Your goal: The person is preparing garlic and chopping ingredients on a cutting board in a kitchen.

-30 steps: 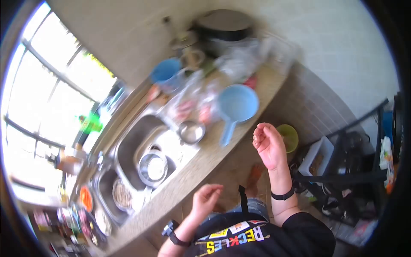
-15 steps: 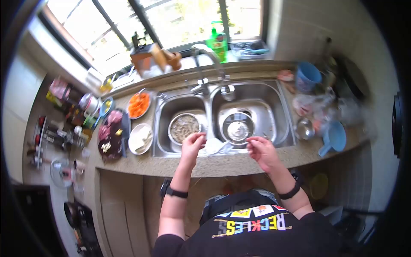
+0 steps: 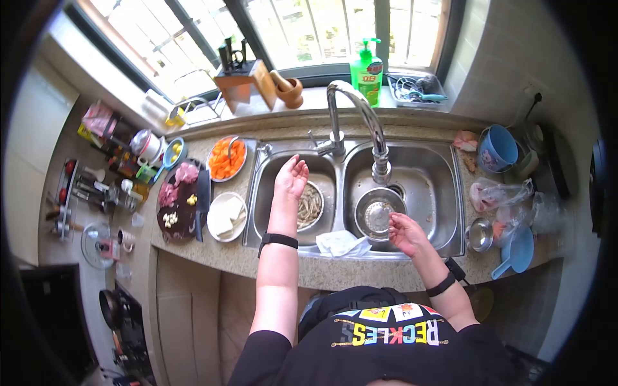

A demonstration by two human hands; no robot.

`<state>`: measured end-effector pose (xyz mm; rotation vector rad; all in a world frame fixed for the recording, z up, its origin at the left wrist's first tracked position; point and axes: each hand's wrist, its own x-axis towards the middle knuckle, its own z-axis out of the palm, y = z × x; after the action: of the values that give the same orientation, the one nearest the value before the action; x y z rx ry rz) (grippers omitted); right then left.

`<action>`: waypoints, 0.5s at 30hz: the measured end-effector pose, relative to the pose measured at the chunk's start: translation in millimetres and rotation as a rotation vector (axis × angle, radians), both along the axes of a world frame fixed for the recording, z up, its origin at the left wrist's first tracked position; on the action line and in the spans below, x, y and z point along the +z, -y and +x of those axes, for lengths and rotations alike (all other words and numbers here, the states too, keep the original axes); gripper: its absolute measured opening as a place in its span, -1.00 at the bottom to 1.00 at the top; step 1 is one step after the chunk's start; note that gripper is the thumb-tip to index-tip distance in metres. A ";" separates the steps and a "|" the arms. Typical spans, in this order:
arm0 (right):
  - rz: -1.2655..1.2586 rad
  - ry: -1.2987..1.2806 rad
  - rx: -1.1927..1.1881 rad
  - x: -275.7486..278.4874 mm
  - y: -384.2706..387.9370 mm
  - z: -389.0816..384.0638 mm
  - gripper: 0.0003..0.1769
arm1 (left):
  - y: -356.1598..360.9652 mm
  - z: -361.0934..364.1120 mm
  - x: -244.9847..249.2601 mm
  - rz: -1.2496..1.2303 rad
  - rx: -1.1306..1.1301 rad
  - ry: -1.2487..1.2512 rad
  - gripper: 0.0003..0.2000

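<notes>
My left hand (image 3: pixel 293 177) is raised over the left basin (image 3: pixel 270 168), its palm up and its loosely bent fingers apart, with nothing in it. Partly hidden behind that forearm, a metal bowl of slender greyish pieces (image 3: pixel 309 207) sits in the basin. Over the right basin's (image 3: pixel 432 186) near side, my right hand (image 3: pixel 407 234) is open and empty, fingers slightly curled. Its fingertips overlap the rim of a metal bowl (image 3: pixel 365 215) in this view. Between my hands, a white cloth (image 3: pixel 342 244) lies on the sink's front edge. The curved faucet (image 3: pixel 364 106) rises behind.
Left of the sink are a plate of cut carrots (image 3: pixel 226 159), a white plate with pale blocks (image 3: pixel 226 217), and a dark board (image 3: pixel 187 212) with meat and a cleaver (image 3: pixel 203 193). At right stand a blue dipper (image 3: pixel 517 251) and a small metal bowl (image 3: pixel 479 234).
My left hand has moved away from me, up over the left basin, and turned palm up. My right hand has shifted slightly. The camera view has also shifted.
</notes>
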<state>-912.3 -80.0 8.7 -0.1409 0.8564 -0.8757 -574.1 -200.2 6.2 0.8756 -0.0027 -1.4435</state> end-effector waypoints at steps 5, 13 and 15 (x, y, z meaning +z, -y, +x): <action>0.019 -0.017 -0.132 -1.3 5.0 18.3 -0.89 | 54.9 -6.0 -25.3 -0.007 -0.004 0.512 -0.76; 0.068 -0.085 -0.258 -6.5 -8.3 33.8 -0.88 | 121.7 -25.8 -47.0 -0.297 0.071 0.882 -0.89; 0.061 -0.116 -0.242 -4.4 -5.2 40.1 -0.88 | 125.8 -20.7 -54.5 -0.267 0.052 0.960 -0.94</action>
<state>-872.2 -74.8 4.2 -0.0349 1.0216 -1.0745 -594.9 -325.9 -48.3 1.2488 -0.8614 -0.8320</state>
